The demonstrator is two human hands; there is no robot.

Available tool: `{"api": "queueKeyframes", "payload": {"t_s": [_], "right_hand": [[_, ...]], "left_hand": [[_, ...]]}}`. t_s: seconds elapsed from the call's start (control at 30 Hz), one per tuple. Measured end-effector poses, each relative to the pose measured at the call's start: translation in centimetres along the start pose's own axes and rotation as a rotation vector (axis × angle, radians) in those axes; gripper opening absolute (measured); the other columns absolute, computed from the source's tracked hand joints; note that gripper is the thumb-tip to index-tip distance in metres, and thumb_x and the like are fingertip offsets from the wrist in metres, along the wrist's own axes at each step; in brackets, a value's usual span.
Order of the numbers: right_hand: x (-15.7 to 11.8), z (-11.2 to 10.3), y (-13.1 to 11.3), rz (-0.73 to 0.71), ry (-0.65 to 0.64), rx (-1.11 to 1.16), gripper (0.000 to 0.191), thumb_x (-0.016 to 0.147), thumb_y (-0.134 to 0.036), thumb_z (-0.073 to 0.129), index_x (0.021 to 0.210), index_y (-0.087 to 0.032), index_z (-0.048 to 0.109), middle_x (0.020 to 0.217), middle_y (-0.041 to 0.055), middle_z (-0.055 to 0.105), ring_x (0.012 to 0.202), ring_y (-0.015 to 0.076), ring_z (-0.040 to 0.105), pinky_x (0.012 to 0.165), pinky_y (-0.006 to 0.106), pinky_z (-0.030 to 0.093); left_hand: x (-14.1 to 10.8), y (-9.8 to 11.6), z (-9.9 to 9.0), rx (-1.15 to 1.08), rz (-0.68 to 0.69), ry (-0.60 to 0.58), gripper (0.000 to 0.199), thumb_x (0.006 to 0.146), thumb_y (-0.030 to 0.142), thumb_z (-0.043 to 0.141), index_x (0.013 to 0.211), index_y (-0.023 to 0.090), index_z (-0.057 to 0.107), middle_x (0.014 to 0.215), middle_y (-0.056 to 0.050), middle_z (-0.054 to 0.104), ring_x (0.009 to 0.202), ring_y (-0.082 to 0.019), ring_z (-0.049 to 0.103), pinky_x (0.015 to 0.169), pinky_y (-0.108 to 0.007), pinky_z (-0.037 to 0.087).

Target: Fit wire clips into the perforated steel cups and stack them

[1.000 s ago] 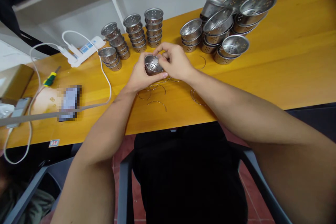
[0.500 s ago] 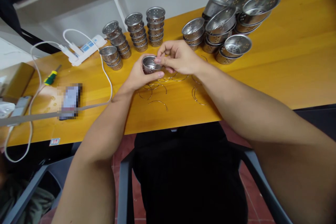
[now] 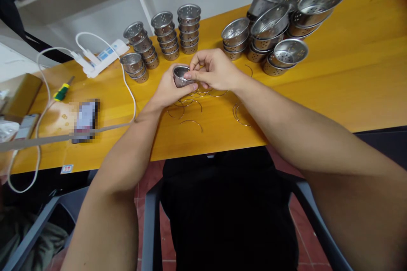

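Observation:
My left hand (image 3: 169,87) is wrapped round a small perforated metal strainer basket (image 3: 179,77), its open mouth up and tilted slightly. At the basket's right rim, the thumb and fingers of my right hand (image 3: 208,69) are pinched together. Whatever they hold is too small or hidden to make out. Several thin curved wire handles (image 3: 192,122) lie loose on the table below and around both hands. Behind my left hand stand stacks of like strainer baskets (image 3: 163,25), and a second group of larger or tilted baskets (image 3: 269,25) is piled behind my right hand.
On the left of the yellow table (image 3: 349,72) are a white power strip (image 3: 106,57) with cables, a green and yellow screwdriver (image 3: 61,92) and a blurred phone (image 3: 85,120). A grey strap (image 3: 47,139) crosses the view there. Shelving rises behind the table.
The view has shifted slightly. Both hands stay at the basket in nearly the same pose, with the right fingertips moved slightly left along its rim.

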State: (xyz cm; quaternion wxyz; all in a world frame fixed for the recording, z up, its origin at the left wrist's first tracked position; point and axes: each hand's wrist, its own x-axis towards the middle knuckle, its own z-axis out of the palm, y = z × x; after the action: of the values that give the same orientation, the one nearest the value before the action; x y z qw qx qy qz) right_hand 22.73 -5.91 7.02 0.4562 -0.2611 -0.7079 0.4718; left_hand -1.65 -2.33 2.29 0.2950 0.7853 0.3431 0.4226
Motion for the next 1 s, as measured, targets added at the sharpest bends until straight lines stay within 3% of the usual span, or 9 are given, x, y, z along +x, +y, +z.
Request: {"api": "queueKeyframes", "payload": {"t_s": [0.27, 0.57, 0.77, 0.9, 1.0], "right_hand": [[-0.1, 0.1, -0.5, 0.027, 0.012, -0.018, 0.08, 0.081, -0.091, 0.113, 0.093, -0.027, 0.067, 0.071, -0.0044, 0.064, 0.052, 0.0139, 0.056, 0.04, 0.027, 0.041], [-0.2, 0.2, 0.1, 0.002, 0.024, -0.049, 0.08, 0.084, -0.095, 0.109, 0.097, -0.027, 0.069, 0.08, -0.0009, 0.068, 0.057, 0.0157, 0.056, 0.046, 0.03, 0.045], [0.0, -0.2, 1.4, -0.089, 0.191, -0.294, 0.077, 0.091, -0.094, 0.104, 0.122, -0.028, 0.08, 0.119, 0.009, 0.076, 0.085, 0.0251, 0.072, 0.074, 0.04, 0.067], [-0.3, -0.3, 1.4, -0.17, 0.185, -0.379, 0.066, 0.106, -0.094, 0.088, 0.117, -0.029, 0.088, 0.131, 0.0138, 0.077, 0.114, 0.035, 0.077, 0.1, 0.05, 0.071], [-0.5, 0.2, 1.0, -0.166, 0.14, -0.395, 0.062, 0.11, -0.092, 0.085, 0.113, -0.03, 0.091, 0.133, 0.0148, 0.078, 0.126, 0.0378, 0.075, 0.11, 0.053, 0.07]], "left_hand": [[-0.1, -0.1, 0.0, -0.017, 0.024, -0.007, 0.089, 0.074, 0.077, 0.117, 0.131, 0.023, 0.074, 0.128, -0.01, 0.083, 0.119, -0.034, 0.083, 0.116, -0.055, 0.072], [0.1, -0.8, -0.2, 0.013, 0.024, -0.024, 0.099, 0.075, 0.088, 0.113, 0.137, 0.023, 0.072, 0.133, -0.013, 0.082, 0.129, -0.038, 0.083, 0.122, -0.059, 0.069], [0.5, -1.7, 0.3, 0.005, 0.027, 0.084, 0.095, 0.081, 0.087, 0.112, 0.141, 0.027, 0.068, 0.136, -0.011, 0.08, 0.13, -0.037, 0.082, 0.125, -0.062, 0.069], [0.7, -1.4, 0.3, 0.056, 0.068, 0.15, 0.083, 0.092, 0.079, 0.108, 0.143, 0.028, 0.067, 0.136, -0.01, 0.079, 0.139, -0.038, 0.081, 0.131, -0.062, 0.066], [0.7, -1.2, 0.3, 0.074, 0.089, 0.178, 0.08, 0.096, 0.075, 0.107, 0.146, 0.028, 0.066, 0.138, -0.01, 0.079, 0.139, -0.037, 0.082, 0.131, -0.061, 0.066]]}}
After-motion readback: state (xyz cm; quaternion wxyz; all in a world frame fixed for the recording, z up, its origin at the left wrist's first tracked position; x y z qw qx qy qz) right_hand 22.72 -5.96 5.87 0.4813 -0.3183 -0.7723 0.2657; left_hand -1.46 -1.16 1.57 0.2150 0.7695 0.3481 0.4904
